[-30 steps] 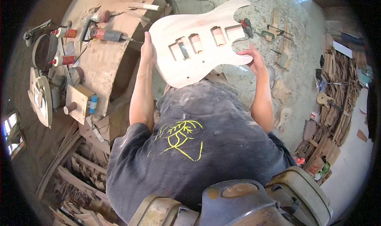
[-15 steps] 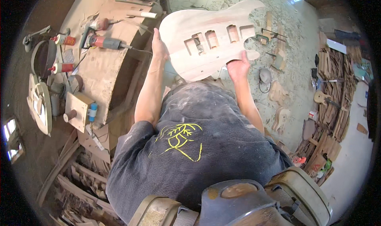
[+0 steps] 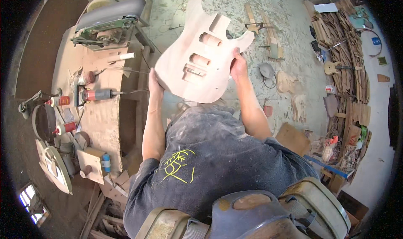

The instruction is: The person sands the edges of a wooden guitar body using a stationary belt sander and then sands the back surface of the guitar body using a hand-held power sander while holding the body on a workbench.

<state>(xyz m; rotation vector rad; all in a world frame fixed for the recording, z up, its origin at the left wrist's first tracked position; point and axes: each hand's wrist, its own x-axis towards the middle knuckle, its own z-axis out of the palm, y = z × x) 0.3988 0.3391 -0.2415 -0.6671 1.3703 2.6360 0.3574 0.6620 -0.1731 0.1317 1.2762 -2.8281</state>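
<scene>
Guitar body (image 3: 179, 62) sat between left grip (image 3: 155, 83) and right grip (image 3: 239, 67), both holding edges; pale, curved wood, pocketed.

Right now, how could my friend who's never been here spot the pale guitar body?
Find the big dark shirt in the lower middle, then look above it to the left hand and right hand. Between them is the pale wooden guitar body with pockets cut into its face. Unlike the guitar-shaped pieces on the floor to the right, it's held up in both hands.

left hand (image 3: 155, 85) partly hidden, respirator (image 3: 245, 218) cut off below
</scene>
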